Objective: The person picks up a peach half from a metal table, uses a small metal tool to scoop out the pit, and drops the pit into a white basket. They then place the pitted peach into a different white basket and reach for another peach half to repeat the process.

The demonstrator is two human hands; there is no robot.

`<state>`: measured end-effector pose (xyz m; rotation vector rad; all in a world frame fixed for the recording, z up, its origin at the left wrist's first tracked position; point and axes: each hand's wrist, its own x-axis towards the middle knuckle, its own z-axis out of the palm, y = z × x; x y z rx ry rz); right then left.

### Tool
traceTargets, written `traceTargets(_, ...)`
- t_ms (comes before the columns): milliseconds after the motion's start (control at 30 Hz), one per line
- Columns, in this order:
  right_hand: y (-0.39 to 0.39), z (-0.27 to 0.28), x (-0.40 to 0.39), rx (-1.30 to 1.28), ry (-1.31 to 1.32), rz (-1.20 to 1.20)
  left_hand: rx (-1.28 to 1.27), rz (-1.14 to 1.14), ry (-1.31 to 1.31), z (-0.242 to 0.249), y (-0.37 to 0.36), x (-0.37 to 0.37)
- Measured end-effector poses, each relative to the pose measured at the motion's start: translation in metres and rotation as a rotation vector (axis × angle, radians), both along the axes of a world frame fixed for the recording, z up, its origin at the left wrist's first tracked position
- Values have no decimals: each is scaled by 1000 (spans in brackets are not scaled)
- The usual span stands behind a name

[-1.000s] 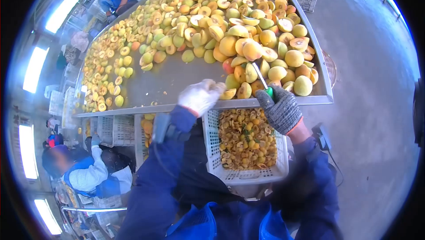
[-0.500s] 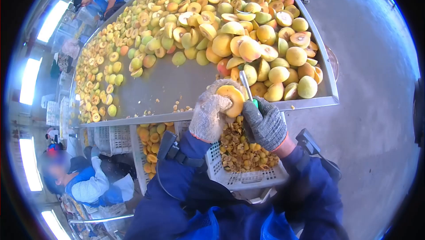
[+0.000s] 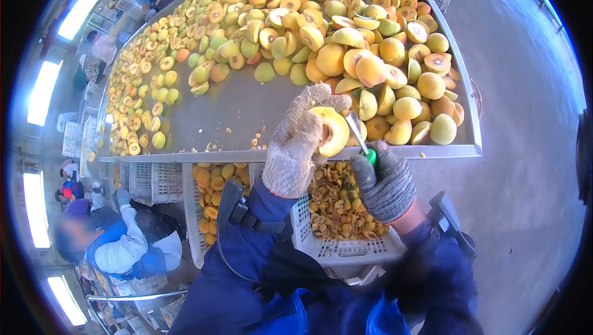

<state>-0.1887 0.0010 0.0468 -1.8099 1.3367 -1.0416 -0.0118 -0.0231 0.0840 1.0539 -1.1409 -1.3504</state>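
left hand (image 3: 296, 146) grip closed on peach half (image 3: 333, 130); right hand (image 3: 388, 180) grip clenched around pitting tool (image 3: 361, 137).

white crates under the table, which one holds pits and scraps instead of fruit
The white crate right below the two hands, under the left hand holding the peach half. The crate to its left holds whole yellow fruit.

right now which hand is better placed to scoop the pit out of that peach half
Right hand: it grips the green-handled pitting tool with its tip at the peach half. The left hand is occupied holding that half.
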Motion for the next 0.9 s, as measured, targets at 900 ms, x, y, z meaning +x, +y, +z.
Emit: traceTargets(900,25,-15,34,15,258,92,321,189,396,-20,-2,-3)
